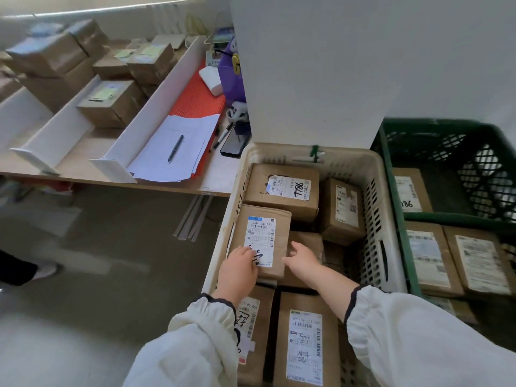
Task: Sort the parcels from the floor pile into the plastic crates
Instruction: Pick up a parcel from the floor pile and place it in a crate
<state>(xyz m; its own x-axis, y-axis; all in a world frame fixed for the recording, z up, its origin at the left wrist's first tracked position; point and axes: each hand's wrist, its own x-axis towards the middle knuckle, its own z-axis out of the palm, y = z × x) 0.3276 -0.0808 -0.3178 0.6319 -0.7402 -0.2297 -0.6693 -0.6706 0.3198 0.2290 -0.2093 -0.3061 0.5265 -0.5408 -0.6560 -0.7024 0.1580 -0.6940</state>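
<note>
Inside cream crate (375,219): parcel (282,233) held

Green crate (435,217) right, table (72,163) left, other boxes (257,188) packed around. Parcel lies atop them by the left wall. Left hand (240,265) presses flat on its label; right hand (303,258) curls round its right edge.

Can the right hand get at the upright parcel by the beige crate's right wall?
Probably yes: the right hand is already over the crate, just short of the upright parcel, whose top is uncovered, with nothing between them.
</note>
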